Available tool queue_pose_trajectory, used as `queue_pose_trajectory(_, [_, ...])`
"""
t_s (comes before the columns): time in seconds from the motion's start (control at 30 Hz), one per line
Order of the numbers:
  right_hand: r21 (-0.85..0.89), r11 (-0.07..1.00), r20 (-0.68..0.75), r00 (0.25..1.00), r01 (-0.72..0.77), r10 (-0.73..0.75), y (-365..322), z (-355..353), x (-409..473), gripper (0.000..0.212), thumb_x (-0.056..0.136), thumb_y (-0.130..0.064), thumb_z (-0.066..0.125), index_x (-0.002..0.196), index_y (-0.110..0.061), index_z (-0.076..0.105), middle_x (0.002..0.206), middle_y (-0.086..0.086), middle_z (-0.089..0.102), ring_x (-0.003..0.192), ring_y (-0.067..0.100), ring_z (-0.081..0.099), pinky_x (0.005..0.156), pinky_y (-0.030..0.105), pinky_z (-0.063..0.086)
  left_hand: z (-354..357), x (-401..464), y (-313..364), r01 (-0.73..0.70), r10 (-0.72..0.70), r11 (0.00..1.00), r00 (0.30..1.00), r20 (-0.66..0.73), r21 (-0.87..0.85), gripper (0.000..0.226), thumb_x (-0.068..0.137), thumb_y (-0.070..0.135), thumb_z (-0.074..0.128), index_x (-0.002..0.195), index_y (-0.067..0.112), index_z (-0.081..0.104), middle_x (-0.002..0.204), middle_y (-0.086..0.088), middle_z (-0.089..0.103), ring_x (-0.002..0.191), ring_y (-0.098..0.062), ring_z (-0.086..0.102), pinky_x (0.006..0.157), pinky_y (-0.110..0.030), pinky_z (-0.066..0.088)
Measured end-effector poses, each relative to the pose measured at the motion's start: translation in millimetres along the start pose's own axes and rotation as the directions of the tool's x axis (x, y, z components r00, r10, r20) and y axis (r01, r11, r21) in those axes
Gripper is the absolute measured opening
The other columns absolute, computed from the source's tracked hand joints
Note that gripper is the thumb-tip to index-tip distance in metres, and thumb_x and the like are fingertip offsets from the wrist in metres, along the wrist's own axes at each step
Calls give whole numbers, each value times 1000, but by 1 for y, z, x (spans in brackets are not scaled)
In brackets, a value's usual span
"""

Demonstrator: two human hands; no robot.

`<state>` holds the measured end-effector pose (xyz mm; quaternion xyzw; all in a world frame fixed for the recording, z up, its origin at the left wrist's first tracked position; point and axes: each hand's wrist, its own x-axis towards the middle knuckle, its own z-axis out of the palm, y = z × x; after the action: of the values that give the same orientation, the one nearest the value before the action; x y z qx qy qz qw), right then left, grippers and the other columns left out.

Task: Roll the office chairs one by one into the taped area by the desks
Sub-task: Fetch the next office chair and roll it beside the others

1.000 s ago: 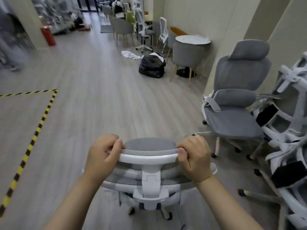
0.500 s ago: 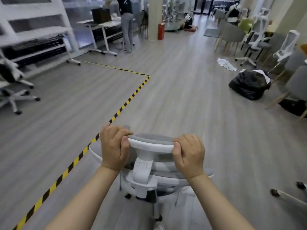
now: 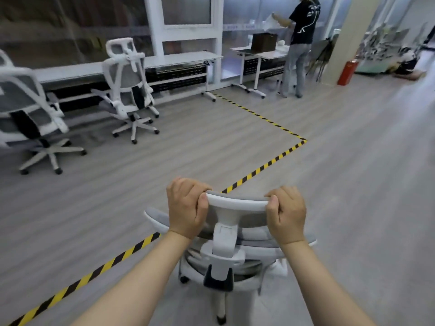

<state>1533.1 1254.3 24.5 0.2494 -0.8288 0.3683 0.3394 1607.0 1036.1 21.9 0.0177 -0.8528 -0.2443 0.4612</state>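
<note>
The view has swung left to the yellow-and-black floor tape (image 3: 263, 166), and the left hand (image 3: 187, 208) and right hand (image 3: 286, 216), fingers wrapped tight, have the grey-and-white office chair (image 3: 231, 241) nearly over it.

Far ahead of my right hand (image 3: 287, 215) and a little to its right, I see a person (image 3: 299, 43) standing with their back turned, in a dark top and grey trousers. A brown box (image 3: 263, 42) sits just left of them. Further right rises a beige pillar (image 3: 348, 31), with a red fire extinguisher (image 3: 348, 72) upright at its foot. Beyond that lies blurred clutter (image 3: 388, 52) I cannot make out. Far ahead of my left hand (image 3: 187, 208) runs a glass wall (image 3: 70, 27). Grey plank flooring (image 3: 353, 184) spreads everywhere.
</note>
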Motion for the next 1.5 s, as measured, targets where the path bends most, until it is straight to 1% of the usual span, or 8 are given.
queue_pose_trajectory(0.23, [124,992,82,996,33,-44,45,124,113,32,88,-18,32,64,-7,50,66,2,46,64,23,39,61,35,31,59,79,-81,96,-91,979,995,-36,178,35,91,25,33,82,13,65,82,1,54,86,-22,44,102,-35,27])
queue_pose_trajectory(0.47, [205,979,132,990,21,-49,72,272,226,34,90,-20,29,64,-7,47,68,4,47,68,22,38,64,32,27,123,179,-193,205,-184,933,978,-100,294,31,88,27,35,80,13,61,81,-5,51,83,-27,41,95,-47,35])
queue_pose_trajectory(0.83, [210,978,231,972,4,-54,102,487,394,30,90,-25,29,67,-13,45,70,0,44,73,16,34,64,30,30,212,353,-393,157,-158,922,987,-27,355,30,87,26,33,82,13,60,81,-3,50,79,-26,44,96,-46,37])
queue_pose_trajectory(0.97, [177,984,214,976,3,-42,117,556,448,30,90,-24,31,66,-11,44,69,1,42,69,21,35,63,38,34,248,411,-456,180,-183,919,983,-27,351,30,86,25,32,81,11,58,81,-4,50,81,-26,43,101,-48,34])
queue_pose_trajectory(1.07, [183,983,156,987,13,-42,129,607,489,27,88,-20,34,64,-11,43,67,1,39,67,20,32,62,35,29,279,452,-501,180,-182,925,983,-25,336,30,86,25,31,81,10,58,81,-4,50,81,-28,46,103,-47,33])
queue_pose_trajectory(1.23, [178,984,104,994,23,-42,157,692,563,28,86,-20,34,61,-9,42,65,5,41,64,22,31,61,34,25,338,525,-575,172,-153,930,985,-83,324,28,85,22,32,80,9,57,81,-3,49,82,-27,45,95,-43,36])
queue_pose_trajectory(1.37, [192,980,152,985,50,-80,186,759,624,26,87,-21,35,63,-13,37,65,2,37,64,22,31,61,36,28,387,587,-630,187,-161,928,981,-106,322,29,86,21,31,79,8,56,81,-2,48,81,-23,42,93,-44,37])
queue_pose_trajectory(1.5, [209,971,188,970,114,-155,222,821,691,22,89,-21,36,67,-20,32,68,-4,31,64,19,27,63,31,22,437,651,-677,208,-184,918,978,-102,338,29,85,22,29,79,9,55,82,5,43,81,-19,40,90,-44,38])
